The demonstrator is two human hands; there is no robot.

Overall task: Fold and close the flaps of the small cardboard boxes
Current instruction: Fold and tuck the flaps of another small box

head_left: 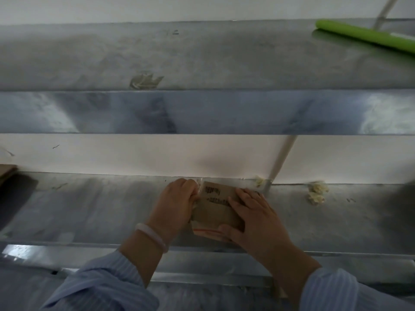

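I count one cardboard box [216,212], one left hand [177,203], one right hand [253,218], one bracelet [152,236], one green roll [368,37]

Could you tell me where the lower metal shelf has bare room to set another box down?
Bare: the lower shelf between the cardboard piece at its left end and the left hand. Crowded: the middle, with the box, and the scraps to its right.

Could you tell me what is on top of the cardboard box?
The right hand lies on the cardboard box; the left hand grips its left end. Contents hidden.
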